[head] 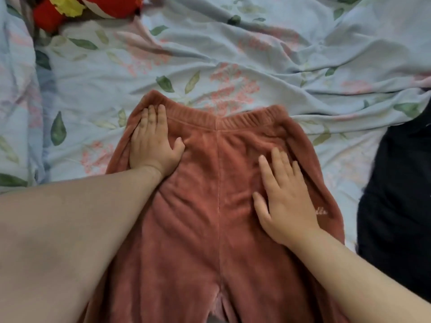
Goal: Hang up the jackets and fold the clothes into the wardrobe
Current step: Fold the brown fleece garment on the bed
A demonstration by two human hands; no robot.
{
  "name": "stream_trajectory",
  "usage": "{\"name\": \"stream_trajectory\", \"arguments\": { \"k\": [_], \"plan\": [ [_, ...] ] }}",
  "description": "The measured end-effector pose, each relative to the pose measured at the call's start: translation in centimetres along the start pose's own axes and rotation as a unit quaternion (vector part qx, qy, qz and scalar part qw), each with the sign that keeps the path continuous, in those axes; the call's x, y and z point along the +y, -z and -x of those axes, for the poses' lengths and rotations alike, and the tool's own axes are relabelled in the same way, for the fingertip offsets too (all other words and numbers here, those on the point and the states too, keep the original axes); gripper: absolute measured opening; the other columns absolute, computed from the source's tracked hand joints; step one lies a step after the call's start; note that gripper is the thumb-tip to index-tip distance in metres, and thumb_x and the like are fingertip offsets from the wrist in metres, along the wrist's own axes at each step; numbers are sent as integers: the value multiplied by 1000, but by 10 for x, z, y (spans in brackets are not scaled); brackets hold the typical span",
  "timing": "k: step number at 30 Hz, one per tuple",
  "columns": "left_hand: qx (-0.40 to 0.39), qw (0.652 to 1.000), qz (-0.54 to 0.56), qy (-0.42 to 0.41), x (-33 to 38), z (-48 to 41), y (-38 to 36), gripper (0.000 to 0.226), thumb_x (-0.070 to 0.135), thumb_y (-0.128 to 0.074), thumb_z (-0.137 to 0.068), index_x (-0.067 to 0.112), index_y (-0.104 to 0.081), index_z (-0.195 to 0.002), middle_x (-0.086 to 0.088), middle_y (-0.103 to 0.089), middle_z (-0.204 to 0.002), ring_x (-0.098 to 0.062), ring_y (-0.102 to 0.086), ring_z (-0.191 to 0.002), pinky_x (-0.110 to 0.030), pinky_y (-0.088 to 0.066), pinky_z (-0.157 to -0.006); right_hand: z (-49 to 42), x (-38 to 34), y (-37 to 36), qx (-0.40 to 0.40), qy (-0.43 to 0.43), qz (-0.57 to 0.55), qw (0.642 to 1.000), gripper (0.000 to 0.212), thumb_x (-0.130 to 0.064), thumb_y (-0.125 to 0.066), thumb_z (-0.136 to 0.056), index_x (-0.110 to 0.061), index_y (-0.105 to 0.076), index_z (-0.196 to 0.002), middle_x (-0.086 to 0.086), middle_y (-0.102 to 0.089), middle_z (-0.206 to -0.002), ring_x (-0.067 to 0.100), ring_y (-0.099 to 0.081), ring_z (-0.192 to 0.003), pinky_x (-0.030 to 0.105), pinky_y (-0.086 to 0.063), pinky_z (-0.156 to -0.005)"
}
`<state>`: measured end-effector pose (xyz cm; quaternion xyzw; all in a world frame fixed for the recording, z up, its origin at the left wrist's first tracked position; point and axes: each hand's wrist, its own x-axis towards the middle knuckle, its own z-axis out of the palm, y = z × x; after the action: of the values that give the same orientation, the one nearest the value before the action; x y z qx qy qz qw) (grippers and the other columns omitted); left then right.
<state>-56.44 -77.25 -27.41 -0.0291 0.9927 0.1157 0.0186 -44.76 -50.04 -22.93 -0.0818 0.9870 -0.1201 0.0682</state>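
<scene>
Left hand (152, 145) and right hand (283, 197) flat, palms down, fingers straight.

Two bare arms are in view, uncovered from wrist to frame edge. The left forearm (70, 229) looks broad, being near the lens; the right forearm (361, 276) looks slimmer. The left hand (151, 145) and right hand (284, 201) are bare, with fingernails (261, 158) trimmed short and plain.

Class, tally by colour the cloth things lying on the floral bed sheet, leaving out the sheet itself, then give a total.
Rust red: 1, the fleece trousers
Dark, near black: 1, the dark garment at the right edge
Red and yellow: 1, the plush item at the top left, partly out of view
Total: 3
</scene>
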Motion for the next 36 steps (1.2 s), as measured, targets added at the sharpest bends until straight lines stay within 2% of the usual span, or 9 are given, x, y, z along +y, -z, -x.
{"name": "stream_trajectory", "arguments": {
  "k": [3, 5, 8, 17, 22, 25, 28, 31, 36],
  "plan": [
    [4, 1000, -10, -1, 1, -2, 1, 88, 45, -49, -89, 6, -10, -157, -19, -12, -164, -30, -11, -152, -41, -12, -124, 104, 16, -9, -20, 15, 24, 999, 74, -43, -45, -88, -17, -30, -156, 14, -14, -165, 33, -16, -152, 51, -11, -122],
    [1, 1000, -10, 0, 1, -4, 0, 88, 45, -49, -89, 6, -10, -157, -19, -12, -164, -30, -11, -152, -41, -12, -123, 137, 27, -22, -24, 9, 33, 999, 76, -44, -48, -84, -17, -33, -154, 13, -16, -165, 33, -21, -150, 50, -14, -122],
    [16, 1000, -18, -2, 2, -6, 0, 87, 43, -49, -89, 5, -11, -157, -19, -13, -164, -30, -11, -152, -41, -12, -123, 137, 32, -36, -28, -2, 37, 999, 79, -41, -49, -77, -16, -36, -150, 15, -25, -161, 33, -29, -146, 47, -15, -120],
    [32, 998, -41, -20, 2, -8, 4, 84, 35, -55, -90, -1, -16, -154, -27, -19, -160, -37, -17, -149, -49, -19, -120, 132, 35, -47, -23, -8, 57, 998, 80, -45, -48, -75, -18, -37, -149, 16, -33, -158, 30, -28, -144, 49, -23, -114],
    [17, 999, -36, 8, 12, 2, 10, 77, 31, -48, -94, -6, -15, -153, -31, -16, -159, -41, -13, -149, -49, -13, -122, 132, 34, -49, -23, -16, 51, 998, 79, -45, -47, -76, -18, -37, -150, 14, -31, -159, 29, -27, -145, 47, -20, -116],
    [-10, 998, 56, 6, 36, 48, 18, 70, 30, -45, -97, -6, -22, -152, -32, -15, -159, -42, -11, -149, -46, -9, -123, 133, 34, -48, -14, -17, 47, 999, 78, -45, -45, -77, -18, -38, -150, 14, -30, -160, 28, -26, -145, 46, -18, -117],
    [-39, 986, 142, -74, 73, 161, 12, 74, 38, -42, -89, -3, -31, -150, -26, -23, -159, -36, -16, -150, -42, -9, -124, 133, 34, -47, -5, -17, 36, 999, 77, -45, -44, -79, -19, -38, -151, 13, -29, -161, 28, -27, -146, 44, -16, -119],
    [-69, 985, 42, -151, 93, 245, -13, 75, 49, -35, -88, 9, -34, -152, -15, -29, -160, -31, -22, -149, -45, -10, -122, 134, 34, -48, 16, -17, 19, 1000, 75, -45, -44, -80, -19, -40, -150, 11, -30, -161, 27, -28, -147, 43, -17, -119],
    [-16, 992, -24, -126, 95, 244, -30, 76, 48, -35, -84, 8, -40, -149, -17, -36, -156, -34, -31, -145, -50, -20, -119, 137, 34, -46, 42, -12, -26, 999, 72, -45, -41, -84, -18, -41, -150, 9, -28, -162, 25, -26, -148, 44, -19, -122]
  ]
}}
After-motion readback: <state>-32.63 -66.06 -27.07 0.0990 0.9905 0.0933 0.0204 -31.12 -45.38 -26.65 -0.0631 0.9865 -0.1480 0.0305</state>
